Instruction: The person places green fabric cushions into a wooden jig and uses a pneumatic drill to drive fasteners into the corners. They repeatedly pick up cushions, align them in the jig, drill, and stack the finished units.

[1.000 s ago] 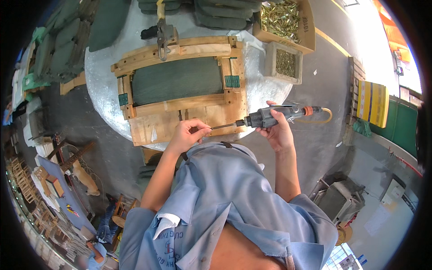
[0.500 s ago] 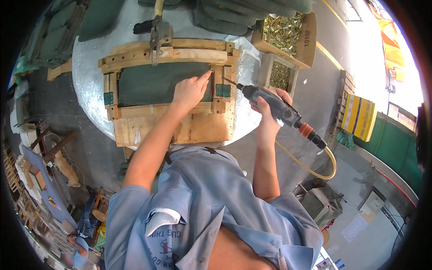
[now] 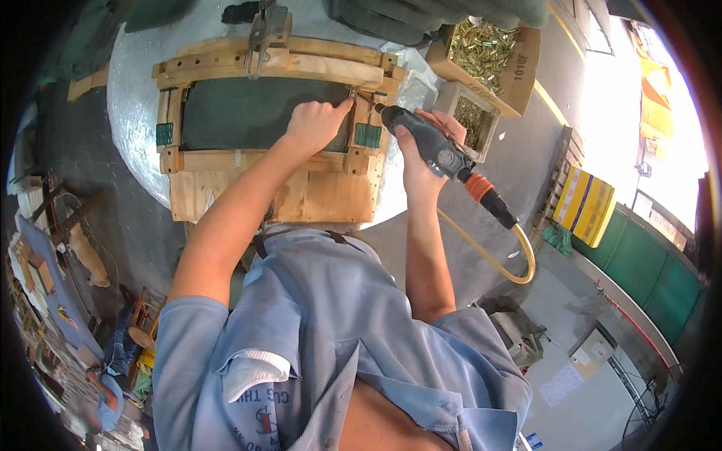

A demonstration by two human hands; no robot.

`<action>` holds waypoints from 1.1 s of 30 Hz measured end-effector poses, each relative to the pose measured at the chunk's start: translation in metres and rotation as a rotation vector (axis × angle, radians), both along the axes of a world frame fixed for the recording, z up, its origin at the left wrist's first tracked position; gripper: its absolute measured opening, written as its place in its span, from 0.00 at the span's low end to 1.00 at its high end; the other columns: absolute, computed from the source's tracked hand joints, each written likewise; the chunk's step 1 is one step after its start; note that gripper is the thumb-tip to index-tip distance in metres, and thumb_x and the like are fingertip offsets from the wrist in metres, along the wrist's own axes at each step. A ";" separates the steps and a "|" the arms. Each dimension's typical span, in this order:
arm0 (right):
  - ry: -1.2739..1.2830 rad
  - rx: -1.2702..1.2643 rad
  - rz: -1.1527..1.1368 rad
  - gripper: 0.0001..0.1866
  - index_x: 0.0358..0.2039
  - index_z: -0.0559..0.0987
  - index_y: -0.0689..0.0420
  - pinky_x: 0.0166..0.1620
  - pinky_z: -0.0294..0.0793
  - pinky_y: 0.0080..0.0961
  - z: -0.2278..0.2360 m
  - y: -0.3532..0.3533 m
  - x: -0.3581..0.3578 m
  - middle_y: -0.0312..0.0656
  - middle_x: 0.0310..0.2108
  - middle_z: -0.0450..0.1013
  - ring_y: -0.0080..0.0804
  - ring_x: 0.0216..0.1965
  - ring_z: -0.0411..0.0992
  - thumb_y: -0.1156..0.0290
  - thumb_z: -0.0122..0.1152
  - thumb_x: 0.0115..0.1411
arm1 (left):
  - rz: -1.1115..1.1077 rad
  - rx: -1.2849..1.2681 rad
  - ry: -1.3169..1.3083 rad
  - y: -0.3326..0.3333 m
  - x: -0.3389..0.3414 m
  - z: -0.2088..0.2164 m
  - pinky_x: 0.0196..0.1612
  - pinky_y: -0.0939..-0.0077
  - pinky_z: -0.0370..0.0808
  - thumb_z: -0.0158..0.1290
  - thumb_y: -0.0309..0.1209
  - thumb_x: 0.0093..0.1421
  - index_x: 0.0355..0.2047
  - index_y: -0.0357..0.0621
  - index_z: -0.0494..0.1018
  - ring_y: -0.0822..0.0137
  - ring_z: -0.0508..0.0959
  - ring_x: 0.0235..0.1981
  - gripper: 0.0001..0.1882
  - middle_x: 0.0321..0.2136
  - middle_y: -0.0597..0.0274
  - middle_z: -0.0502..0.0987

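My right hand (image 3: 425, 143) is wrapped round a dark grey air drill (image 3: 432, 140) with an orange ring and a yellow hose at its back end. The thin bit points left, at the right inner corner of a wooden frame jig (image 3: 218, 69). My left hand (image 3: 314, 126) reaches to that same corner, fingers curled, with the forefinger beside a small shiny metal piece (image 3: 353, 92). Whether it pinches that piece is hidden. Within the jig lies a dark green panel (image 3: 241, 113). A metal toggle clamp (image 3: 258, 45) sits over the far rail.
A cardboard box (image 3: 519, 71) of brass-coloured metal parts stands at the far right, with a smaller tray (image 3: 489, 135) of fine parts in front. Dark green padded pieces (image 3: 376, 15) are stacked at the back. The yellow hose (image 3: 481, 255) loops at my right.
The drill and my right hand have come left, bringing the bit close to the jig's corner. My left forefinger, stretched out before, is now bent at that corner. The whole view has shifted slightly.
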State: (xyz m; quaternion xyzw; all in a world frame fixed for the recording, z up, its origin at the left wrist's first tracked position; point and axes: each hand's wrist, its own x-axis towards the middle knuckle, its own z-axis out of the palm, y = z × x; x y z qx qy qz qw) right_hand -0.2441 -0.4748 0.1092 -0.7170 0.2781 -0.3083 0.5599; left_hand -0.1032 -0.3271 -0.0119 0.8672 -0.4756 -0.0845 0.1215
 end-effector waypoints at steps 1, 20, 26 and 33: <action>-0.004 -0.012 0.008 0.33 0.57 0.69 0.59 0.60 0.78 0.34 -0.001 0.000 0.001 0.47 0.50 0.77 0.34 0.52 0.78 0.79 0.78 0.55 | -0.001 0.021 0.010 -0.001 0.001 0.004 0.24 0.62 0.83 0.55 0.29 0.63 0.66 0.56 0.77 0.58 0.85 0.21 0.29 0.20 0.59 0.81; 0.183 -0.143 0.189 0.28 0.51 0.78 0.60 0.56 0.78 0.31 0.035 0.011 0.069 0.44 0.44 0.83 0.31 0.48 0.81 0.73 0.82 0.50 | -0.081 0.134 -0.007 -0.006 -0.006 -0.002 0.27 0.62 0.83 0.55 0.29 0.63 0.69 0.47 0.71 0.60 0.87 0.26 0.31 0.26 0.60 0.83; 0.237 -0.157 0.226 0.29 0.52 0.76 0.61 0.44 0.83 0.26 0.028 -0.023 0.080 0.43 0.37 0.83 0.26 0.38 0.81 0.76 0.82 0.51 | -0.062 0.083 -0.026 -0.007 -0.007 -0.006 0.26 0.63 0.82 0.56 0.29 0.62 0.66 0.47 0.73 0.60 0.86 0.23 0.29 0.24 0.61 0.82; 0.247 -0.232 0.232 0.29 0.48 0.79 0.57 0.47 0.82 0.28 0.016 -0.016 0.077 0.39 0.36 0.84 0.27 0.40 0.83 0.65 0.84 0.48 | -0.053 0.031 -0.057 -0.001 -0.013 -0.009 0.25 0.63 0.82 0.57 0.30 0.61 0.64 0.46 0.74 0.61 0.85 0.23 0.28 0.24 0.61 0.82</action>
